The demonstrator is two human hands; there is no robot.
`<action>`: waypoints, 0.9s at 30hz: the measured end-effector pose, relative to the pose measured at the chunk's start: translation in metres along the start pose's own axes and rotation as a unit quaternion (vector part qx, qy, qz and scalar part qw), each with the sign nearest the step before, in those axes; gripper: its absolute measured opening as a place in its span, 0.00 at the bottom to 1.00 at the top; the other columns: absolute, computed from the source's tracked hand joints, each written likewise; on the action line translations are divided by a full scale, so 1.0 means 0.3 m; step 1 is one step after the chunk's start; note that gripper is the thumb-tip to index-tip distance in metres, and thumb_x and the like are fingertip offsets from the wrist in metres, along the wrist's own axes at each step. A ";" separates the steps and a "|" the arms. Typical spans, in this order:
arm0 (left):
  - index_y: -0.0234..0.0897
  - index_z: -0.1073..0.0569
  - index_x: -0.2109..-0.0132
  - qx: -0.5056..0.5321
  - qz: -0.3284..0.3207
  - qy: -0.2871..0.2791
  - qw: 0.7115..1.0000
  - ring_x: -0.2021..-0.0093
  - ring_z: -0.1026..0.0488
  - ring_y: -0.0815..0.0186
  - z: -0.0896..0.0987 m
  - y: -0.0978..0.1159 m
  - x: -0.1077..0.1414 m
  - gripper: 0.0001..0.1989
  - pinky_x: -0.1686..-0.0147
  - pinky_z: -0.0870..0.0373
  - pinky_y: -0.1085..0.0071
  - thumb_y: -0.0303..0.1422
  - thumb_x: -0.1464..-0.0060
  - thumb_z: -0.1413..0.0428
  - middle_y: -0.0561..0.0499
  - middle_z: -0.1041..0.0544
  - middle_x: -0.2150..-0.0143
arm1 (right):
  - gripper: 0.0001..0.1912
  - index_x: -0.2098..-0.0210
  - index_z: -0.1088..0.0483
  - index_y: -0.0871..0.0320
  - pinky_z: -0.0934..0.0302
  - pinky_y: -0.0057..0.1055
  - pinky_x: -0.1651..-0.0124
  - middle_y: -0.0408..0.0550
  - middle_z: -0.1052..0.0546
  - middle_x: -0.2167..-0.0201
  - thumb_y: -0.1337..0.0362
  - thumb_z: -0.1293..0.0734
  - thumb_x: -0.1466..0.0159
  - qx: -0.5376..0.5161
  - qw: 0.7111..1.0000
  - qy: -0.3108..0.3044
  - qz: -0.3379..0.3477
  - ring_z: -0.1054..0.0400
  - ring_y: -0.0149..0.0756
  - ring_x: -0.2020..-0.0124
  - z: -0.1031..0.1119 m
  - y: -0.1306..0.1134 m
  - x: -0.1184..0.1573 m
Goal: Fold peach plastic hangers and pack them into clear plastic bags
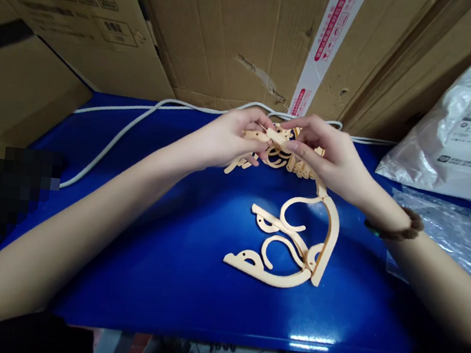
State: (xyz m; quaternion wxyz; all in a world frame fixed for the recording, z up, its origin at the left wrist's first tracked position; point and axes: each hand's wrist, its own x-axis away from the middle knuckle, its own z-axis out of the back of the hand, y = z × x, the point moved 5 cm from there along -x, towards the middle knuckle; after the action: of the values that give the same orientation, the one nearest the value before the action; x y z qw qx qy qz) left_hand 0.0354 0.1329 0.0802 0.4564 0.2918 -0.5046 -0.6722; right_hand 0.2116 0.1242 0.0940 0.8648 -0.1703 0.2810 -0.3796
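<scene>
Near the back of the blue table, my left hand (231, 136) pinches a beige plastic hanger arm (256, 136) between thumb and fingers. Facing it, my right hand (327, 153) grips another beige hanger piece (277, 138), and the two pieces meet or overlap. Whether they are joined I cannot tell. Behind and below the fingers lies a pile of beige hanger parts (302, 168), partly hidden by my hands. Closer to me on the table rest folding hangers (278, 280) with curved arms and open hooks, lying touching one another.
Cardboard boxes (234, 35) stand along the back of the blue table (157, 269). A white cable (115, 146) runs across the rear and left. To the right are a white plastic parcel bag (448, 133) and a clear plastic bag (450, 235).
</scene>
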 end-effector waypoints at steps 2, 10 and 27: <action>0.34 0.29 0.56 0.001 0.022 -0.001 1.000 0.71 0.24 0.72 -0.001 0.013 0.008 0.03 0.70 0.28 0.77 0.24 0.36 0.44 0.54 0.25 0.70 | 0.17 0.43 0.29 0.58 0.40 0.30 0.63 0.43 0.25 0.67 0.57 0.38 0.25 0.038 0.999 0.013 -0.005 0.33 0.32 0.69 0.016 -0.003 0.001; 0.35 0.31 0.60 0.052 0.072 -0.070 0.994 0.84 0.31 0.74 -0.049 0.035 0.041 0.10 0.80 0.32 0.77 0.29 0.27 0.54 0.56 0.28 0.76 | 0.25 0.49 0.26 0.62 0.45 0.33 0.66 0.50 0.21 0.68 0.48 0.43 0.24 0.262 0.964 0.019 0.047 0.30 0.35 0.69 0.007 -0.063 0.016; 0.38 0.37 0.64 0.058 0.065 -0.045 0.995 0.89 0.44 0.79 -0.071 0.054 0.047 0.17 0.85 0.48 0.81 0.35 0.24 0.59 0.62 0.40 0.83 | 0.22 0.48 0.27 0.61 0.41 0.38 0.62 0.57 0.18 0.60 0.60 0.50 0.22 0.383 0.920 0.004 0.087 0.24 0.42 0.61 -0.006 -0.110 0.022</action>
State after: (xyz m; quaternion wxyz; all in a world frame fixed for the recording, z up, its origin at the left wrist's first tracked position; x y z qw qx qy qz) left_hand 0.0529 0.1102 0.0897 0.4580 0.2536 -0.5810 -0.6231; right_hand 0.1955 0.0975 0.1068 0.8923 0.2004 0.1317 -0.3825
